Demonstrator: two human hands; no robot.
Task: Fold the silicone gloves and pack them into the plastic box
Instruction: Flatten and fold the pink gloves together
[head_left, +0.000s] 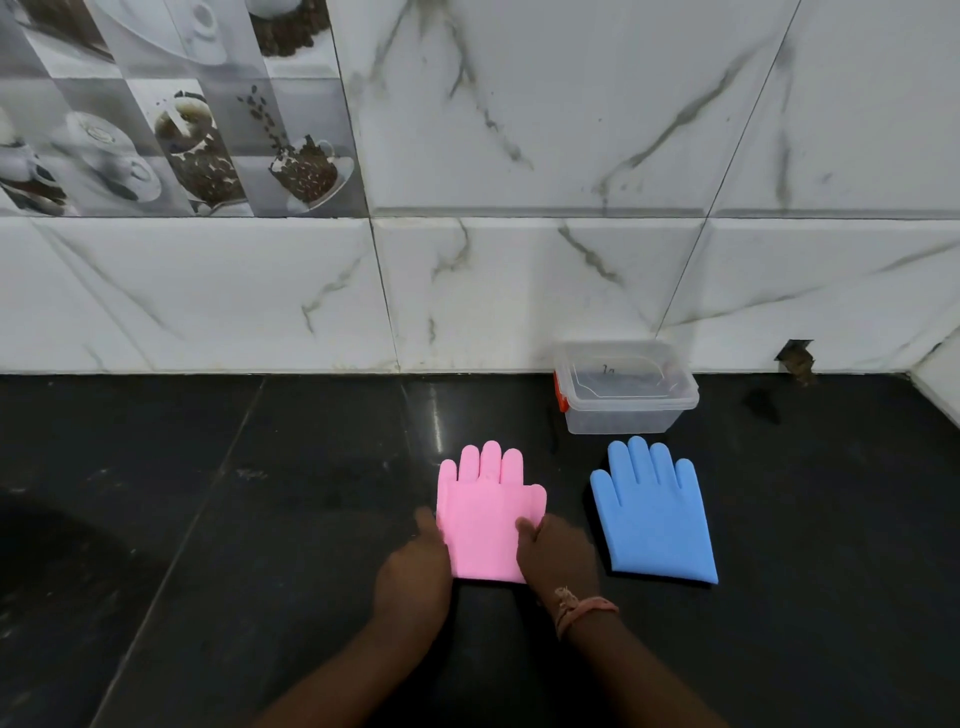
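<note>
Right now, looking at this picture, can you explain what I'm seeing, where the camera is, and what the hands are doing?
There is no machine here: a person wears a camera on the head, so the single picture looks forward and down at their own two bare hands. On the dark counter lie a pink glove and a blue glove, both flat and unfolded. Behind them, against the tiled wall, stands a clear plastic box with its lid on. The left hand and right hand grip the pink glove's two side edges near its cuff. The blue glove is untouched.
</note>
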